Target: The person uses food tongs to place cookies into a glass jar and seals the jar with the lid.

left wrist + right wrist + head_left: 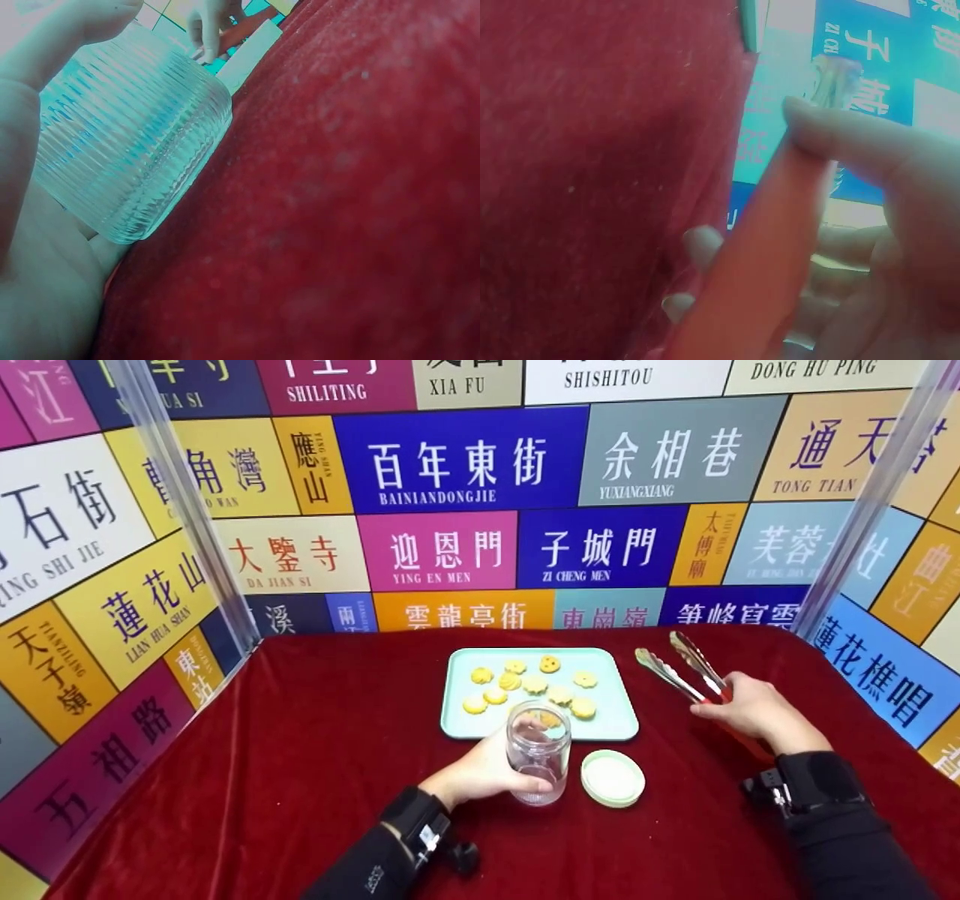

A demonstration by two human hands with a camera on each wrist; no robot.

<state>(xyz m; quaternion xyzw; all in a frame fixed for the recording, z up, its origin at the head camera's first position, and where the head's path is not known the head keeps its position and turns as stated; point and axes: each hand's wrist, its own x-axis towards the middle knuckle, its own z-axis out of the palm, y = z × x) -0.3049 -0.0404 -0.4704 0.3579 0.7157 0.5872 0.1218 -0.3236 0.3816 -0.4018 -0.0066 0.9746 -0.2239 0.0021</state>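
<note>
My left hand (487, 765) grips a clear glass jar (538, 761), its open mouth facing up, thumb across the front and fingers behind. Ribbed glass fills the upper left of the left wrist view, where the jar (135, 135) stands close over the red cloth. In my right hand (757, 711) is a pair of metal tongs (694, 664) with red handles, held between thumb and fingers, the two arms spread apart and pointing toward the back. The right wrist view shows the red handle (757, 247) under the thumb. Right of the jar lies a pale green lid (613, 778).
Behind the jar, a mint-green tray (459, 720) holds several cookies (559, 694). A dark red cloth (337, 720) covers the table. Panels with printed Chinese characters (457, 465) rise behind it, with clear upright posts (862, 502) at both back corners.
</note>
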